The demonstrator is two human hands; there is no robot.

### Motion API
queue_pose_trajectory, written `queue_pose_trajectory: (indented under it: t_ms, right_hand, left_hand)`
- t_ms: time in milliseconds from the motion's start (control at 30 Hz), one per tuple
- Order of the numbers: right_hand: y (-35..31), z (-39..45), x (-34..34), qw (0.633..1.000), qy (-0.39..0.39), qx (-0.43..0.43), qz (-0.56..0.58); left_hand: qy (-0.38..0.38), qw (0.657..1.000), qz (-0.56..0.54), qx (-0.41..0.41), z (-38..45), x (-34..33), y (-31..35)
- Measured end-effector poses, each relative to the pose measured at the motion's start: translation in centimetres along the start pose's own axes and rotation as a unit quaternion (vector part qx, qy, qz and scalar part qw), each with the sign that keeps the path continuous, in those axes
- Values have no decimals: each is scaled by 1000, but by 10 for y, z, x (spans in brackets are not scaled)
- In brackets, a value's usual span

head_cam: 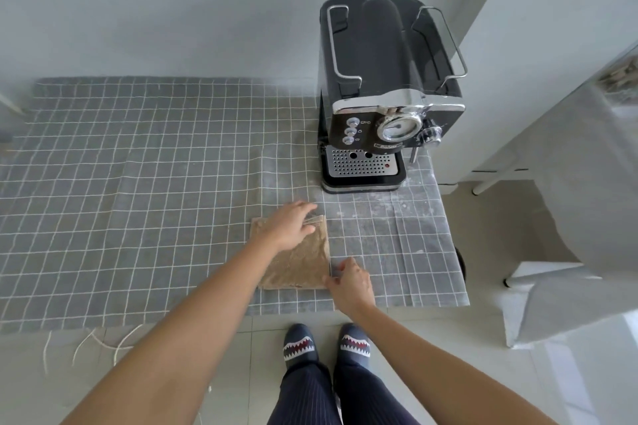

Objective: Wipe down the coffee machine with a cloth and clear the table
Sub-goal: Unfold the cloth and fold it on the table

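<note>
Seen from a head-worn camera looking down: a folded tan cloth (298, 257) lies flat near the front edge of a table covered in grey checked fabric (138, 166). The left hand (288, 224) rests across the cloth's far end, fingers curled over its far right corner and seeming to pinch it; the right hand (350, 281) pinches the near right corner. The cloth's long axis runs away from the person, pointing roughly toward a black and chrome coffee machine (383, 93), which stands at the table's far right, apart from the cloth, with a strip of bare tablecloth between them. The machine therefore lies ahead and slightly right of both hands — the left hand, at the cloth's far end, is nearer to it. Nothing stands in the path from cloth to machine. Pale smudges mark the tablecloth in front of the machine. Below the table edge, the person's patterned slippers (326, 343) show on a tiled floor; white furniture (569, 200) stands to the right.
</note>
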State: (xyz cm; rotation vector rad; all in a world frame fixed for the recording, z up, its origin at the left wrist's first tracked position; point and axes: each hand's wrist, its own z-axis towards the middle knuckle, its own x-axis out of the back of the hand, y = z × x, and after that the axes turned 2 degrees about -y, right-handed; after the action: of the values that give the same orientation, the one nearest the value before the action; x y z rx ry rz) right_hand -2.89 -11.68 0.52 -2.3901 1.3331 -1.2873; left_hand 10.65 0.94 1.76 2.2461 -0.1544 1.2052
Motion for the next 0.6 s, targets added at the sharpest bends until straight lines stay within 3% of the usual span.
queue_pose_trajectory:
  t_ms: [200,467,600]
  right_hand:
    - [-1,8,0,998,-1,-22,65]
    - [7,9,3,996,-54,-5,65]
    - [22,4,24,988,-42,1,150]
  left_hand:
    - [41,999,12,29,27,-26,9]
    - [-46,998,-14,36,44,-12,13]
    - [-53,997,-44,26,48,-5,32]
